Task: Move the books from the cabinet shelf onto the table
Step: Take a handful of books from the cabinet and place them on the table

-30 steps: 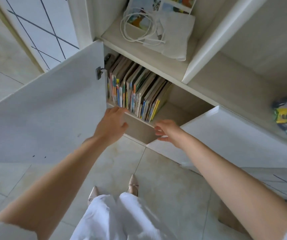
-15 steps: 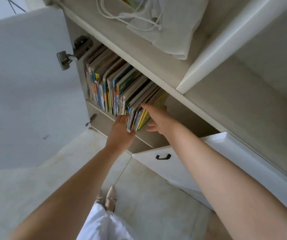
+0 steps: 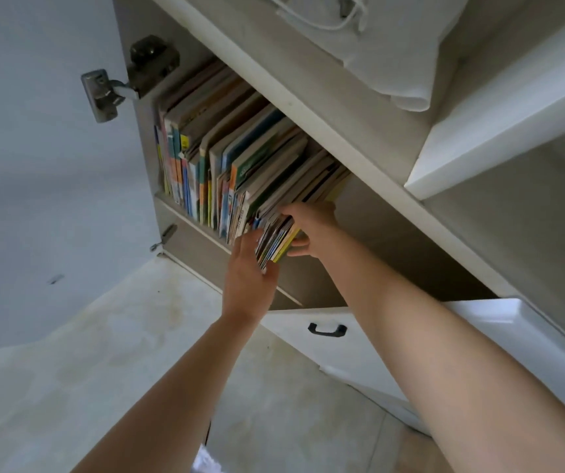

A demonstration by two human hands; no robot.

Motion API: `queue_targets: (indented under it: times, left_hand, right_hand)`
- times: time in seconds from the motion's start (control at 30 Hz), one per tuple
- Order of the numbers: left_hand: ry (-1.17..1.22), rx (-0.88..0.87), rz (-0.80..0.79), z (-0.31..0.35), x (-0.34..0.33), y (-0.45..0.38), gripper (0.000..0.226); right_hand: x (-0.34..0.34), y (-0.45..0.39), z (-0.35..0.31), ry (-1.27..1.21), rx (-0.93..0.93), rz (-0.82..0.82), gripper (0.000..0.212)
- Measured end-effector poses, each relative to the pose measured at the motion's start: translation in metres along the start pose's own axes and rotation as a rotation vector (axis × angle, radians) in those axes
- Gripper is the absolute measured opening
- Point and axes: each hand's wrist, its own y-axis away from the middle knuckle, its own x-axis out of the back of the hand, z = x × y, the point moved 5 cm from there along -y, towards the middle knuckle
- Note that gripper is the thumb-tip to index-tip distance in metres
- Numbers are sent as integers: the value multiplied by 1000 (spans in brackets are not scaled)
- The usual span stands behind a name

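Colourful thin books (image 3: pixel 226 158) stand leaning in a row on the cabinet shelf (image 3: pixel 192 230), behind the open white door (image 3: pixel 42 165). Both bare arms reach up and forward. The left hand (image 3: pixel 248 268) presses its palm against the left side of the rightmost bundle, the right hand (image 3: pixel 311 227) clasps its right side, thumb on top.

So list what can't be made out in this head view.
- Book titles: spines too small and blurred.
- Size of the bunch gripped: left hand and right hand cover its edges.
- The table: out of frame.
- Cable and cloth above: cut off by the top edge.
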Motion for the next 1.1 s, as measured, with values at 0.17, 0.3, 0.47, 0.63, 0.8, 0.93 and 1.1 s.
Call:
queue_targets:
  times: [0.17, 0.3, 0.47, 0.63, 0.8, 0.93, 1.1]
  left_hand:
    - [58, 49, -96, -2, -14, 3, 69]
    - [43, 61, -153, -8, -24, 6, 76]
    - [9, 44, -158, -12, -32, 3, 73]
    - [-104, 4, -7, -13, -27, 0, 64]
    - [-208, -12, 86, -16, -30, 5, 71]
    - [-166, -36, 65, -21, -38, 6, 73]
    - [-69, -64, 13, -20, -47, 13, 74]
  right_hand:
    - [4, -8, 5, -44, -11, -28, 43]
    - [12, -9, 6, 42, -30, -34, 47]
    - [19, -13, 7, 102, -59, -50, 61]
    - [15, -16, 8, 77, -41, 4, 75]
    - [11, -22, 8, 49, -30, -13, 71]
    - [13, -23, 11, 28, -22, -23, 67]
    - [21, -18, 15, -37, -7, -30, 63]
